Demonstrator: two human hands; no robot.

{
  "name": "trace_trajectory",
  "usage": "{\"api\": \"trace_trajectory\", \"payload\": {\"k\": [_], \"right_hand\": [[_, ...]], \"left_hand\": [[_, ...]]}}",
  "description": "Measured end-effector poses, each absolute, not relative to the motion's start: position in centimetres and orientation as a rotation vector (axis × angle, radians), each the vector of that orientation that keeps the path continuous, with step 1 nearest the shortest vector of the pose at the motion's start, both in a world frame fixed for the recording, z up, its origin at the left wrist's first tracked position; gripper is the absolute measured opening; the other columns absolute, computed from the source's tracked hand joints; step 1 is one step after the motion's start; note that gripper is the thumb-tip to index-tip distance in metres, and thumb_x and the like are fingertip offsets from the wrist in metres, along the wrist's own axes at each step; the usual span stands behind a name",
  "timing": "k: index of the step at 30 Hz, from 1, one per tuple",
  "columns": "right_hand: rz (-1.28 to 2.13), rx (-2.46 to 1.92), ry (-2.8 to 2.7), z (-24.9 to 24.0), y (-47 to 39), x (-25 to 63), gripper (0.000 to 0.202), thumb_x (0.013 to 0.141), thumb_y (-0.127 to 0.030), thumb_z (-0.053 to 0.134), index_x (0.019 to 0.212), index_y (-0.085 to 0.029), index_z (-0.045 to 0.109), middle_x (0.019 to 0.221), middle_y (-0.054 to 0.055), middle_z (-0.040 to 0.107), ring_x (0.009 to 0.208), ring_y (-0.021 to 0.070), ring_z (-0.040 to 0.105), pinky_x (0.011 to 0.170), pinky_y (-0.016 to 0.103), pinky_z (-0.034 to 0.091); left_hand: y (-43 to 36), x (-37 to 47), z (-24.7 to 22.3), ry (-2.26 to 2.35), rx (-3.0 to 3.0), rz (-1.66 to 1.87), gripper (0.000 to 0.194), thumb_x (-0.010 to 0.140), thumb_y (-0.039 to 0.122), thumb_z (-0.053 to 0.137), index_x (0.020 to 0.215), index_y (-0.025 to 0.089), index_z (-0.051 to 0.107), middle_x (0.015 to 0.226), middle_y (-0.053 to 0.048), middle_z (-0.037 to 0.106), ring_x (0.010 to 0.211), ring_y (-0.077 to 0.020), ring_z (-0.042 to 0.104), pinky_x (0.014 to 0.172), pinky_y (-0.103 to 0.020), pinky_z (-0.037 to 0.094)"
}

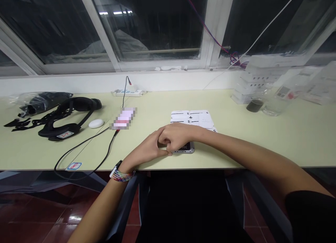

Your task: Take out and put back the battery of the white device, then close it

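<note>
My left hand lies low over the table, its thumb at the near left corner of a device with a dark face and a pale edge. Over that device is my right hand, its fingers curled; what they hold, if anything, is hidden. The two hands touch or overlap, and they cover much of the device. Just behind them are white pieces with black lines and letters. Around my left wrist are a watch and coloured beaded bands.
To the left are a phone on a black cable, a white oval object and a black headset. A power strip sits by the wall. White boxes, a dark-bottomed cup and a clear container stand back right.
</note>
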State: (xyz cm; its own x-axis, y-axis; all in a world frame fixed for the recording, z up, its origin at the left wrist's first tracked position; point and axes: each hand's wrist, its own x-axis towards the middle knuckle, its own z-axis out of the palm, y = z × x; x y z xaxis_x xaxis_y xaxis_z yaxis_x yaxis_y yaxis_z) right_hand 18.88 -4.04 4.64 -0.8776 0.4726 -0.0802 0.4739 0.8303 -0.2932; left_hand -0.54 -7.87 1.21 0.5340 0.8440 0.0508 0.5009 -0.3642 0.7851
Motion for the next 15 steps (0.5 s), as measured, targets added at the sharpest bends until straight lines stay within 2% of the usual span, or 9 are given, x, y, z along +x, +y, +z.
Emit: {"api": "trace_trajectory", "payload": {"k": [5,9,13,15], "right_hand": [[-0.422,0.779,2.996,5.0,-4.2,18.8,0.025,0.078,-0.032,0.068,0.068,-0.022,0.047,0.064,-0.003,0.053,0.064,0.0152,0.040,0.062,0.035,0.020],[-0.322,0.732,3.039,4.6,-4.3,18.9,0.023,0.080,-0.035,0.067,0.071,-0.022,0.050,0.068,-0.002,0.056,0.065,0.0150,0.042,0.062,0.034,0.022],[-0.279,0.713,3.093,4.3,-4.5,19.6,0.015,0.084,-0.032,0.066,0.077,-0.021,0.057,0.073,-0.002,0.061,0.064,0.0142,0.044,0.061,0.032,0.025],[-0.230,0.713,3.127,4.2,-4.7,20.1,0.017,0.088,-0.034,0.066,0.080,-0.020,0.062,0.082,0.000,0.067,0.064,0.0136,0.044,0.060,0.031,0.026]], "left_hand": [[-7.8,-0.7,0.9,1.054,2.047,0.607,0.084,0.078,0.025,0.086,0.156,0.027,0.053,0.147,-0.010,0.069,0.131,-0.0366,0.068,0.107,-0.047,0.059],[-7.6,-0.8,0.6,1.022,2.039,0.616,0.084,0.080,0.022,0.081,0.158,0.029,0.050,0.146,-0.008,0.070,0.128,-0.0338,0.070,0.106,-0.046,0.059],[-7.6,-0.9,0.5,1.035,2.055,0.601,0.088,0.082,0.023,0.081,0.163,0.030,0.045,0.156,-0.008,0.064,0.133,-0.0349,0.067,0.110,-0.047,0.056],[-7.7,-0.9,0.6,1.043,2.066,0.605,0.088,0.082,0.024,0.082,0.162,0.030,0.046,0.158,-0.009,0.061,0.138,-0.0357,0.063,0.114,-0.048,0.054]]}}
